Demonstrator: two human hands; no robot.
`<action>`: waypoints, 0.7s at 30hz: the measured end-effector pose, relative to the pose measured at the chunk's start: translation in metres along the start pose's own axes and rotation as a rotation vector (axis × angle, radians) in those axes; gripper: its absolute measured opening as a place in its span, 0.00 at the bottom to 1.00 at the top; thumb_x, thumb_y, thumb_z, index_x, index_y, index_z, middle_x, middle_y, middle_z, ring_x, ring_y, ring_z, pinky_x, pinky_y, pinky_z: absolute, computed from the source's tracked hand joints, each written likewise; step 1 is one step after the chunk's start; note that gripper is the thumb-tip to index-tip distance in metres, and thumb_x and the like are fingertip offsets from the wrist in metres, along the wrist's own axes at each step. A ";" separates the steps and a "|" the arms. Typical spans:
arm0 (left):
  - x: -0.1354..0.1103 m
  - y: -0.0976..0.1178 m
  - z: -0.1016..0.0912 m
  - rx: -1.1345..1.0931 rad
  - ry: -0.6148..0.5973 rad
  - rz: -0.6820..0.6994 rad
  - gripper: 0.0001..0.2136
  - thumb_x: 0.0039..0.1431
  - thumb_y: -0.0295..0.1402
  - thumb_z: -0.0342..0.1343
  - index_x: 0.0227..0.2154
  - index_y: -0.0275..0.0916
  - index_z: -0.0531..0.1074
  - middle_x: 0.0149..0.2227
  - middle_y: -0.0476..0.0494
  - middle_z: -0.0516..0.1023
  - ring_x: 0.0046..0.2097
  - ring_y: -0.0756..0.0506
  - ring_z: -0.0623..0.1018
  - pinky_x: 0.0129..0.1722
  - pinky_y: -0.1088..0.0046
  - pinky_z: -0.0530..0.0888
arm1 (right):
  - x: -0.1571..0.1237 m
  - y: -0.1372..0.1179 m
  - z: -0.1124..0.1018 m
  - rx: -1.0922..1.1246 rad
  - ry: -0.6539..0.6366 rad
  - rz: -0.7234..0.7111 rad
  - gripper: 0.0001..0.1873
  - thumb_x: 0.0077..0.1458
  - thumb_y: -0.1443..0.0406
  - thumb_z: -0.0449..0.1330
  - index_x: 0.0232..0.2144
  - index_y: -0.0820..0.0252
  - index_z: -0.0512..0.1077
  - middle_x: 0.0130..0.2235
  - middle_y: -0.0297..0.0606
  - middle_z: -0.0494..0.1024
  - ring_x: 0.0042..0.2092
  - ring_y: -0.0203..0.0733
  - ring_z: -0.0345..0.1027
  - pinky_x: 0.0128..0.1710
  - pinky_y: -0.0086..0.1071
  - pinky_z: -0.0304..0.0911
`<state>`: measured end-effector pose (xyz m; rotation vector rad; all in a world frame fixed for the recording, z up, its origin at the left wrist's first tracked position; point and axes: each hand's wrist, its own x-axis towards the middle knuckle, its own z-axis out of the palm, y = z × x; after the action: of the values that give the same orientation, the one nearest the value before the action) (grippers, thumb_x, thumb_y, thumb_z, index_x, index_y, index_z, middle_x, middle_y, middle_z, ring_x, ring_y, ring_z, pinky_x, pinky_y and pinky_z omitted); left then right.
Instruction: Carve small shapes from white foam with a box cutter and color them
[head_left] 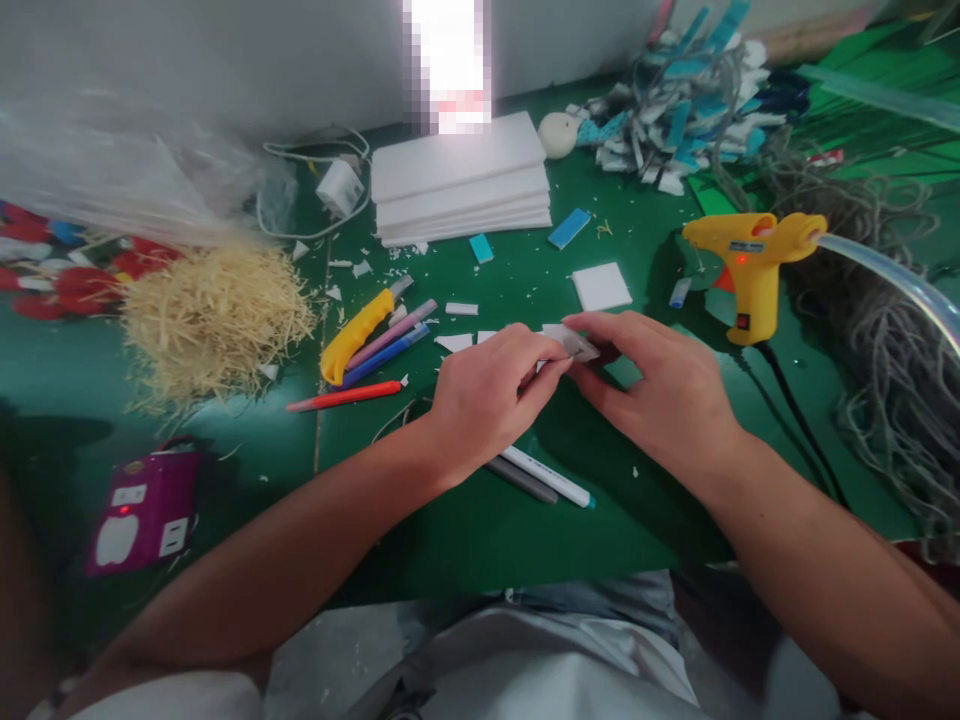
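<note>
A small white foam-board piece (pixel 576 343) is held between my two hands above the green table. My left hand (pixel 487 395) is closed, its thumb and forefinger pinching the piece's near edge. The fingers of my right hand (pixel 660 400) grip the other end, thumb below. Fingers partly cover the piece, so its full shape is hidden. Beneath my left hand lie a white marker (pixel 551 477) and a dark grey pen (pixel 525 480). A white square (pixel 602 287) lies just beyond my right hand, and white scraps (pixel 455 342) lie left of the held piece.
On the left are a yellow-handled cutter (pixel 356 335), a red pen (pixel 345 396), a straw heap (pixel 217 330) and a purple power socket (pixel 146 510). White boards (pixel 461 180) are stacked behind. At right stand a yellow glue gun (pixel 754 265) with its cord, and grey yarn (pixel 877 370).
</note>
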<state>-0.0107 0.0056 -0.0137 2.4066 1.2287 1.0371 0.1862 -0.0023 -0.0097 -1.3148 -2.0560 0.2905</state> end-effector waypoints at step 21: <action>0.000 -0.001 0.001 0.020 -0.009 0.028 0.08 0.70 0.31 0.55 0.38 0.42 0.79 0.27 0.52 0.75 0.27 0.51 0.72 0.29 0.76 0.66 | -0.001 -0.002 0.002 0.016 -0.017 -0.034 0.15 0.61 0.67 0.60 0.49 0.55 0.79 0.40 0.39 0.86 0.39 0.44 0.80 0.38 0.36 0.75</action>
<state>-0.0107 0.0064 -0.0156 2.4474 1.2117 1.0254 0.1839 -0.0036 -0.0110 -1.2701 -2.0843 0.3036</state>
